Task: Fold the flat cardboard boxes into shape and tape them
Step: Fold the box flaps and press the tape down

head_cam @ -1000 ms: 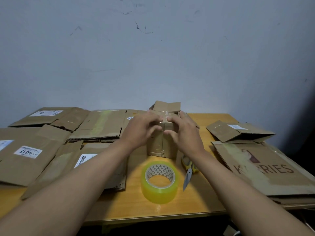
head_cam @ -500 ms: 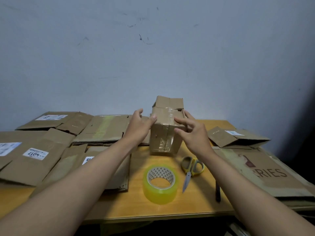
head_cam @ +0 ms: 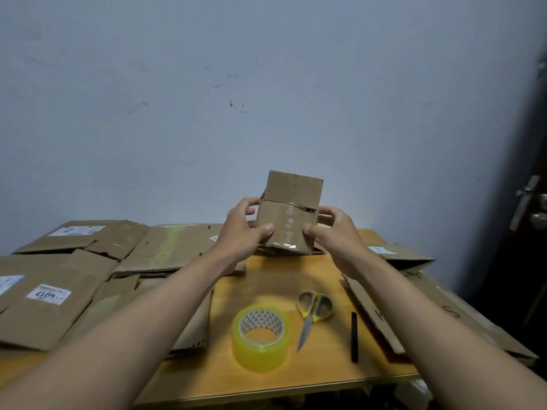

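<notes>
Head view shows a small brown corrugated cardboard box (head_cam: 288, 213) held up above the far part of the yellow-orange wooden tabletop (head_cam: 319, 362), between both hands. The left hand (head_cam: 244, 232) wraps its left side, thumb on the near face and fingers curled behind; the right hand (head_cam: 336, 232) mirrors it on the right side, so each grip is clamped on the box. Clear glossy tape runs down the near face and over its lower edge, and a seam crosses the face higher up, so this box looks folded and at least partly taped. By my reading the step in hand is checking or turning the box; the next move likely calls for finding any untaped seam, or setting it aside and taking a flat one.

Flattened brown cardboard boxes (head_cam: 165, 250) with white labels lie in matte, creased stacks on the left and right. Near the front edge stands a translucent yellow roll of packing tape (head_cam: 260, 338), with yellow-handled steel scissors (head_cam: 310, 315) just beside it and a slim black pen-like stick (head_cam: 354, 337) further right.
</notes>
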